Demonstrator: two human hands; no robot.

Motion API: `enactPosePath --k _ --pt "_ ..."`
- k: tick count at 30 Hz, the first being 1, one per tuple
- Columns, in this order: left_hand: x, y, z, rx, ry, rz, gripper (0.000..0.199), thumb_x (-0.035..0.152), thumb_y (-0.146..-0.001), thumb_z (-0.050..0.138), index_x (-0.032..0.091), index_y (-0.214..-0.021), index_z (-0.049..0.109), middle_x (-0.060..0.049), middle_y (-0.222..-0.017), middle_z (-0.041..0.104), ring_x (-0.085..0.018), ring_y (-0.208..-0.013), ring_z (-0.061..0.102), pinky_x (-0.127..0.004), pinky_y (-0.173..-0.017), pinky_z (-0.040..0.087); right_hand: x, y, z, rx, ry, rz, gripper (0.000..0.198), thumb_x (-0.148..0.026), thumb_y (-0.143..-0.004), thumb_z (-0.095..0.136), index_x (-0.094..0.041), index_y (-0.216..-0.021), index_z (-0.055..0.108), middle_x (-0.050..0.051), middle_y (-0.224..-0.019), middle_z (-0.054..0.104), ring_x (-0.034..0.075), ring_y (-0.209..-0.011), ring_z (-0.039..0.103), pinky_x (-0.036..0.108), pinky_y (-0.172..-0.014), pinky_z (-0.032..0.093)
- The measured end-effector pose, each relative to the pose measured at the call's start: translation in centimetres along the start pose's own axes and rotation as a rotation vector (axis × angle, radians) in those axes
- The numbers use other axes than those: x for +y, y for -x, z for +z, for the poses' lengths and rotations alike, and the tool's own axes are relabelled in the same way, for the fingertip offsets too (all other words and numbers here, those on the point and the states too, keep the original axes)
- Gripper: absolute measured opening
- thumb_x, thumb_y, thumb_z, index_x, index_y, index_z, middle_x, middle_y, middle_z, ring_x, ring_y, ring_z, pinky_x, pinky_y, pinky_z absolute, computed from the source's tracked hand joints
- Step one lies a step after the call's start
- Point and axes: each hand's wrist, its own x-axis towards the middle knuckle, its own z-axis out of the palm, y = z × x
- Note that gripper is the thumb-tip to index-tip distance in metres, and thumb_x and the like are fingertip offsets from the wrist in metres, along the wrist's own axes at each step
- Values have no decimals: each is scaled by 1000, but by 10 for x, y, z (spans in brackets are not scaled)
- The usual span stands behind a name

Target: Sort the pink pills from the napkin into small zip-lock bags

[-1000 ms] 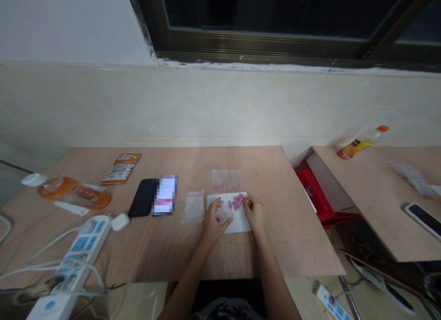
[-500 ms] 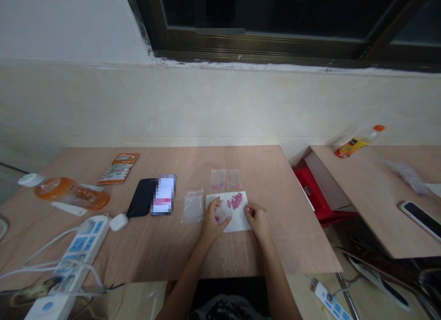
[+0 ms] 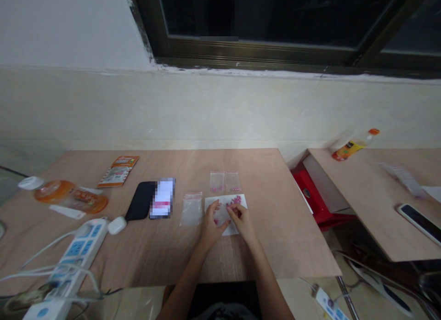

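Observation:
A white sheet of paper (image 3: 230,231) lies on the table, with a loose pile of small pink beads (image 3: 236,199) on its far right part. My left hand (image 3: 211,222) is curled around a small clear zip bag (image 3: 220,213) held over the paper, with thumb and fingers at its edges. A few pink beads show low in that bag. Just right of the bag's edge, my right hand (image 3: 242,219) has thumb and fingers pinched together. Whatever it may hold is too small to tell. Two small bags with pink beads (image 3: 224,182) lie beyond the paper.
Left of the paper lies a larger clear zip bag (image 3: 191,210). Further left are a black phone (image 3: 140,200), a lit phone (image 3: 162,198), a white charger case (image 3: 117,225), a power strip (image 3: 74,255), an orange drink bottle (image 3: 70,196) and an orange packet (image 3: 119,171).
My right hand has moved left from the paper's right edge to the bag and covers part of the bead pile. My left hand stays with the bag. The view has shifted slightly.

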Motion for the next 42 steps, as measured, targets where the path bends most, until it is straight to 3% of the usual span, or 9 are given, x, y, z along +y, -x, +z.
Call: enactPosePath --k 3,9,19,33,42 --pt "0 0 0 -6 -3 2 73 23 -65 74 22 -131 44 -11 -120 59 -23 -105 58 -42 -92 47 4 -1 -4 1 20 -5 38 -49 -88 53 -16 -83 70 2 -65 62 15 -59 54 24 -57 40" --pt "1 0 0 0 14 1 73 23 -64 75 21 -131 45 -10 -119 59 -22 -103 58 -40 -92 46 25 -12 -30 175 288 58 41 -48 -87 49 -15 -92 72 1 -59 59 15 -53 53 24 -54 37" --pt "1 0 -1 -3 -19 10 74 23 -63 75 22 -131 45 -10 -117 60 -23 -102 59 -43 -91 47 30 -23 -37 138 519 105 35 -43 -87 50 -20 -95 74 3 -63 66 16 -58 60 23 -57 38" --pt "2 -2 3 42 -140 85 76 19 -65 73 26 -134 42 -8 -116 60 -23 -101 60 -46 -92 50 24 -23 -40 130 553 71 31 -40 -88 50 -20 -93 74 2 -63 67 16 -57 59 23 -56 36" --pt "14 -7 5 4 -209 48 74 17 -68 71 23 -135 40 -9 -116 58 -23 -104 58 -45 -96 47 22 -22 -35 131 372 29 39 -45 -89 46 -16 -87 72 3 -61 64 15 -55 58 23 -55 38"
